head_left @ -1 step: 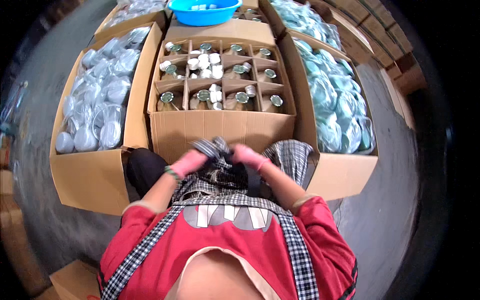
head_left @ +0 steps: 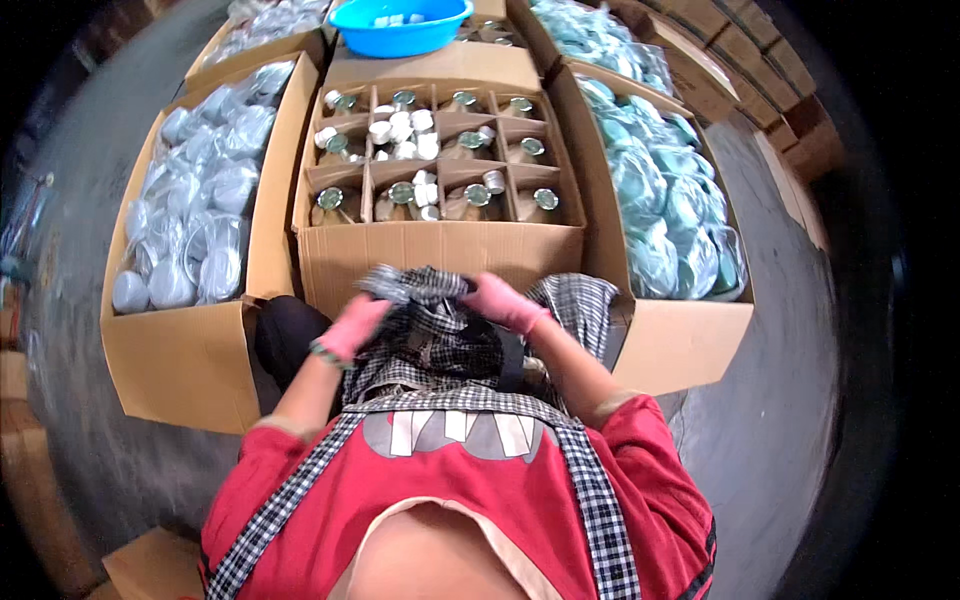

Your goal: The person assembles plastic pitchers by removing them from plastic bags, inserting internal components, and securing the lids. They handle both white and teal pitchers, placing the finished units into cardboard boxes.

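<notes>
In front of my lap, both pink-gloved hands hold up black-and-white checked apron cloth (head_left: 430, 315). My left hand (head_left: 358, 322) grips the bunched cloth at its left side, somewhat smeared by motion. My right hand (head_left: 500, 302) is closed on the upper right part of the same fabric. The cloth hangs in folds between them, just short of the front wall of a divided cardboard box (head_left: 440, 258). Glass bottles (head_left: 401, 193) with their necks up stand in the box's compartments. Loose white caps (head_left: 403, 130) are piled in some middle compartments.
To the left, a cardboard box (head_left: 180, 365) holds plastic-wrapped grey lids or cups. At the right, another box (head_left: 685, 340) holds plastic-wrapped pale green ones. A blue basin (head_left: 400, 38) with white caps inside sits behind the bottle box. Stacked cartons (head_left: 760, 50) stand at the far right.
My hands have moved apart, the left one shifting left and slightly down. The cloth between them is spread wider. The view has shifted slightly.
</notes>
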`<state>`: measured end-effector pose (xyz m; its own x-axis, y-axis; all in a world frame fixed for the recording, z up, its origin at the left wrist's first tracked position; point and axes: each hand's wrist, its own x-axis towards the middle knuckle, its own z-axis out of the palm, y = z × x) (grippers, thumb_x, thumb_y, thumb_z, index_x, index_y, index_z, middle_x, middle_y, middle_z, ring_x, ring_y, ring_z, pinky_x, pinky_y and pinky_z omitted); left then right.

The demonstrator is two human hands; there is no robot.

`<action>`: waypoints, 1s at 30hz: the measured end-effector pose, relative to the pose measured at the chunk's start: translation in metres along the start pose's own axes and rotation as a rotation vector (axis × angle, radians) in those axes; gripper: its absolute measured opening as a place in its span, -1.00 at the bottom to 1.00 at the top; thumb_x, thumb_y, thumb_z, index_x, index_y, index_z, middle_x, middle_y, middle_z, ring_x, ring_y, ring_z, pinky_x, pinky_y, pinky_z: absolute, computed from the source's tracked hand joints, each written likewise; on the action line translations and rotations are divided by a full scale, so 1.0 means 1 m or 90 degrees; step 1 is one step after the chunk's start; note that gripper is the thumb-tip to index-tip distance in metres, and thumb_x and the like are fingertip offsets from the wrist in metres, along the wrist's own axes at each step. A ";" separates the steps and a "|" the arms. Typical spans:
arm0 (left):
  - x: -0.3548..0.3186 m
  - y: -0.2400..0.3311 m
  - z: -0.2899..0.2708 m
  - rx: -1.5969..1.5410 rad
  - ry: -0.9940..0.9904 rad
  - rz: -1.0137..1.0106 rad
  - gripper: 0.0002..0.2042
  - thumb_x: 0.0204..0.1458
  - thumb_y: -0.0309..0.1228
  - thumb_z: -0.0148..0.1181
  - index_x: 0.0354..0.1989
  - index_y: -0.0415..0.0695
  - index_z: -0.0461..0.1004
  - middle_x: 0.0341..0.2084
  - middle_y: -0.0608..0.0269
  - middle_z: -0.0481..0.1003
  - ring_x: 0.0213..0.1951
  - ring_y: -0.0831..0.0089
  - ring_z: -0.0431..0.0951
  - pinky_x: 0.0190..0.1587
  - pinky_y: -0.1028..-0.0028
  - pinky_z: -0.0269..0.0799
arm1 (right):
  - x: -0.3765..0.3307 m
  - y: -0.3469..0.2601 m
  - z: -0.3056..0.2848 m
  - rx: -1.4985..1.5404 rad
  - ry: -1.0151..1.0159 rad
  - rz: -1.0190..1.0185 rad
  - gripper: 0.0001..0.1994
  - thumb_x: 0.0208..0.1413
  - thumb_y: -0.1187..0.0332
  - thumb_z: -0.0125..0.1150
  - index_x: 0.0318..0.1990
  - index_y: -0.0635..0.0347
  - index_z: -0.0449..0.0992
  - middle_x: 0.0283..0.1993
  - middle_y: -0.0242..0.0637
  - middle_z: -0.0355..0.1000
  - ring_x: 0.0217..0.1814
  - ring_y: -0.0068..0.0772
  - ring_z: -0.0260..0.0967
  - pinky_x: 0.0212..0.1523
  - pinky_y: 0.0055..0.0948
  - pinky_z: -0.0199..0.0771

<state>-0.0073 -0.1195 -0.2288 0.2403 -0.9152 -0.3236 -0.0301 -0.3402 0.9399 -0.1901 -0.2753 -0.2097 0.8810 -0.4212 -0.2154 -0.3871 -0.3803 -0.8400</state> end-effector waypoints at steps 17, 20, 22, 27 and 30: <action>-0.233 0.274 -0.074 0.237 0.209 0.852 -0.56 -0.05 -0.14 -0.10 -0.17 -0.30 0.34 -0.19 0.08 0.36 -0.21 0.33 0.37 -0.05 0.41 0.19 | -0.246 -0.146 -0.165 0.251 0.471 -0.546 -0.55 -0.08 0.22 -0.05 -0.04 0.32 0.30 -0.01 -0.15 0.26 0.03 -0.26 0.19 0.15 -0.36 -0.02; -0.272 0.309 -0.024 0.424 -0.021 0.856 -0.57 -0.05 -0.15 -0.10 -0.17 -0.30 0.34 -0.20 0.09 0.36 -0.21 0.33 0.37 -0.06 0.42 0.19 | -0.289 -0.182 -0.177 0.160 0.414 -0.759 -0.56 -0.07 0.22 -0.06 -0.05 0.31 0.30 -0.02 -0.16 0.26 0.01 -0.27 0.19 0.14 -0.37 -0.01; -0.242 0.298 -0.001 0.452 -0.177 0.807 -0.58 -0.05 -0.16 -0.10 -0.17 -0.29 0.34 -0.20 0.09 0.37 -0.21 0.34 0.37 -0.06 0.42 0.20 | -0.296 -0.189 -0.169 0.044 0.360 -0.789 -0.56 -0.06 0.22 -0.06 -0.05 0.31 0.30 -0.02 -0.16 0.26 0.01 -0.28 0.19 0.13 -0.37 0.00; -0.239 0.281 0.032 0.470 -0.241 0.732 -0.60 -0.05 -0.19 -0.11 -0.18 -0.29 0.35 -0.21 0.10 0.37 -0.22 0.35 0.37 -0.07 0.43 0.20 | -0.289 -0.194 -0.152 -0.078 0.257 -0.822 -0.58 -0.05 0.21 -0.07 -0.06 0.31 0.31 -0.04 -0.17 0.27 -0.01 -0.29 0.20 0.11 -0.38 0.02; -0.238 0.279 0.030 0.466 -0.217 0.726 -0.61 -0.04 -0.20 -0.11 -0.18 -0.28 0.35 -0.21 0.11 0.37 -0.22 0.35 0.38 -0.08 0.43 0.21 | -0.274 -0.192 -0.149 -0.093 0.253 -0.835 -0.58 -0.04 0.21 -0.08 -0.07 0.31 0.32 -0.04 -0.18 0.27 -0.02 -0.30 0.20 0.10 -0.39 0.03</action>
<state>-0.1024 -0.0027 0.1068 -0.5014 -0.7318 0.4617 -0.5660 0.6810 0.4646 -0.3977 -0.2089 0.0849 0.4932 0.1147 0.8623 0.6123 -0.7500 -0.2504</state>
